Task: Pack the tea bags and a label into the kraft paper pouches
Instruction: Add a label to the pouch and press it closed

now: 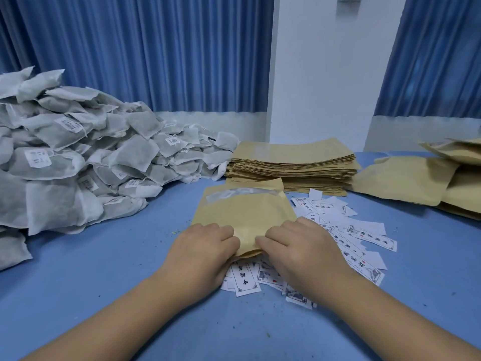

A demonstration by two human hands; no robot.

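Observation:
A kraft paper pouch with a clear strip near its far end lies on the blue table in the middle. My left hand and my right hand both grip its near edge, fingers curled over the paper. A big heap of grey tea bags fills the left side. White printed labels lie scattered to the right of the pouch and under my hands. What is inside the pouch is hidden.
A tall stack of flat kraft pouches stands behind the held pouch. More kraft pouches lie in a pile at the far right. Blue curtains and a white wall close off the back.

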